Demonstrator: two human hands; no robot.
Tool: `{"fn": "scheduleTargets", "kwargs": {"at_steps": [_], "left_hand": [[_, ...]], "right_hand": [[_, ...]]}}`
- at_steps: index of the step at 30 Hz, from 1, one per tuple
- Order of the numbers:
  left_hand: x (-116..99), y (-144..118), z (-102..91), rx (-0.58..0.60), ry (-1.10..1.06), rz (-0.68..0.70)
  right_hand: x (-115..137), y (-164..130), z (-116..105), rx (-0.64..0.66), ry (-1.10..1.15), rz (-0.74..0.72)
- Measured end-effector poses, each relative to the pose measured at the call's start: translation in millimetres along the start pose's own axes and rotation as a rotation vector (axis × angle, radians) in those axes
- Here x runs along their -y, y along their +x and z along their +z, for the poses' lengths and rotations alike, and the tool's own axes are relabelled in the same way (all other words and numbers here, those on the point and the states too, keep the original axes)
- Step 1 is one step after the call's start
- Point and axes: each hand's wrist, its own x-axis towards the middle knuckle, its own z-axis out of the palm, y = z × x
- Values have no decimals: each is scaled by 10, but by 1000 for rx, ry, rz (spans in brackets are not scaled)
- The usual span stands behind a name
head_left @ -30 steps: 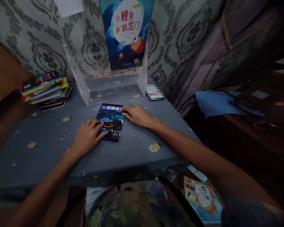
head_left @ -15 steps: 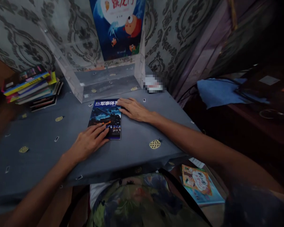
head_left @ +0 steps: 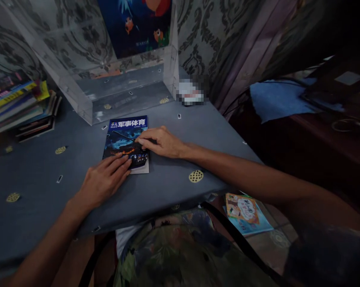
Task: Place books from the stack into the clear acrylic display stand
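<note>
A dark blue paperback book (head_left: pixel 124 131) with white Chinese lettering lies flat on the grey tablecloth (head_left: pixel 168 167), just in front of a clear acrylic stand (head_left: pixel 87 95). My left hand (head_left: pixel 103 181) presses flat on the book's lower left corner. My right hand (head_left: pixel 157 141) rests on the book's right edge, its fingers curled at the cover, which is lifted a little so a white page shows at the lower right corner.
A blue picture book with fish (head_left: pixel 138 24) stands inside the acrylic stand. A stack of books (head_left: pixel 18 107) sits at the far left. Another picture book (head_left: pixel 246 209) lies on the floor at the right. Curtains (head_left: pixel 258 52) and blue cloth (head_left: pixel 275 101) lie to the right.
My right hand slid from the book's top right corner down to its right edge and began lifting the cover. The left hand stayed on the lower corner. The camera tilted downward.
</note>
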Motion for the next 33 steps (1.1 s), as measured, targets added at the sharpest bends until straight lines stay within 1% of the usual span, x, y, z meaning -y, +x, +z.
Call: {"fn": "scheduleTargets", "kwargs": {"at_steps": [5,8,11,14,17,21,24,27,30,33], "left_hand": [[-8,-1,4,30,-51,-57],[-15,1,1,28,-47,-64],[-19,-4,-1,53,-60,-81],[-32,-7,-3,82,-76,-101],[-50,-2,-7,47,-41,-71],[-63,-1,5,22,-4,-47],[-67,-7,24,9,-15,-59],[-68,13,23,-23,20,-62],[-39,57,1,-42,80,-76],[33,87,-10,-34,132,-119]], "right_hand": [[45,-10,8,15,27,-11],[48,-19,22,34,16,-36],[23,-30,47,51,1,-82],[-15,-35,59,104,-26,-162],[-39,-35,52,171,-88,-230],[-42,-38,47,237,-211,-269],[-36,-46,54,262,-266,-279],[-25,-52,54,262,-266,-277],[-25,-48,37,265,-252,-242],[-79,-35,-3,253,-252,-189]]}}
